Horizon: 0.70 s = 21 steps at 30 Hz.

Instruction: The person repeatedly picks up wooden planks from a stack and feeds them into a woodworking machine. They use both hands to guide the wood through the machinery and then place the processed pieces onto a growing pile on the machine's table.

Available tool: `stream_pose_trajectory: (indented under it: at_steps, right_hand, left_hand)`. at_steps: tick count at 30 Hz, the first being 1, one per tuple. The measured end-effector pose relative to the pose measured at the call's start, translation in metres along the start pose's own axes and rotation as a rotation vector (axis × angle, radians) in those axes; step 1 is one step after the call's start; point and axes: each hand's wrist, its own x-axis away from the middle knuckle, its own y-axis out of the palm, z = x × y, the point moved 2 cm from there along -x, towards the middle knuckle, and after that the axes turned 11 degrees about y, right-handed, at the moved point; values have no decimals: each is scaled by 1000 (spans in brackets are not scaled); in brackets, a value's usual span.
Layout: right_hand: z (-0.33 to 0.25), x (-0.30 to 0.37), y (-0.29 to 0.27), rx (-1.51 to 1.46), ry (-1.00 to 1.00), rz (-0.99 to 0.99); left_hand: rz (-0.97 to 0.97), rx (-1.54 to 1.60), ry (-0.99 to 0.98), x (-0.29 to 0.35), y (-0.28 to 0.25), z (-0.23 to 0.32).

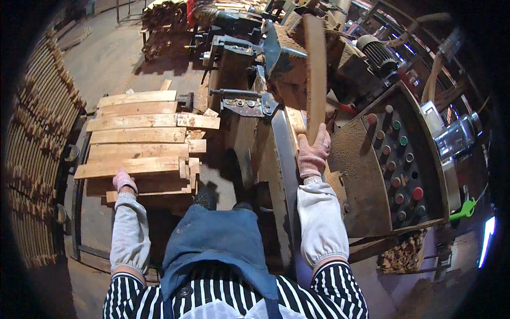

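Note:
My right hand, in a pinkish work glove, grips the near end of a long, narrow wooden board. That board points away from me above the machine's metal edge, its far end slightly blurred. At left, my gloved left hand is closed at the near edge of a light wooden board. This board lies on top of a stack of similar boards, set crosswise in rows. The fingers' undersides are hidden.
A woodworking machine with metal clamps stands ahead. A control panel with several buttons is at right, below a motor. Tall piles of wooden strips line the left. Sawdust coats the machine.

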Motion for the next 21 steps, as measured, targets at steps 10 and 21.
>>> stream_pose_trajectory:
  at_steps: [10, 21]
  right_hand:
    - [26, 195, -210, 290, -139, -284]
    - [33, 191, -219, 128, -285, -435]
  left_hand:
    - [-106, -153, 47, 28, 3, -2]
    - [-359, -149, 326, 60, -40, 33]
